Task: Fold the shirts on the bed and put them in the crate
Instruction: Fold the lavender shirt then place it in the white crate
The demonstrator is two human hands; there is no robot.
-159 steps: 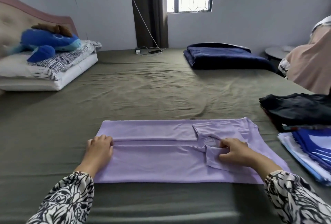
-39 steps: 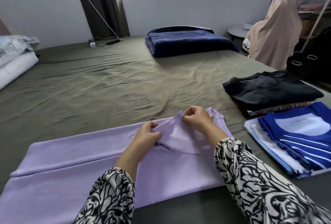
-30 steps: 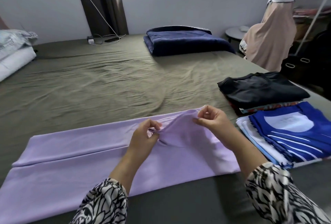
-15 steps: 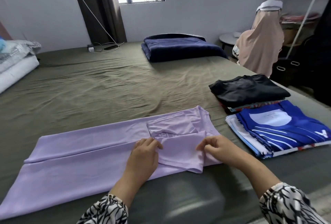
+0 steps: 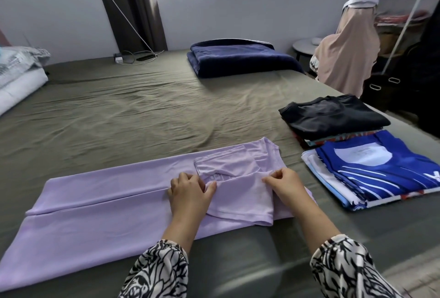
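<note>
A white pillow (image 5: 16, 88) sits at the far left of the olive bed sheet (image 5: 133, 116). The lilac shirt (image 5: 95, 207) lies flat across the near edge, its sides folded in lengthwise. The left hand (image 5: 189, 194) rests on it with fingers curled, seemingly pinching the folded sleeve's edge. The right hand (image 5: 285, 184) pinches the sleeve's upper corner. Just right lies a blue and white shirt (image 5: 371, 171), with a black folded shirt (image 5: 333, 114) behind it.
</note>
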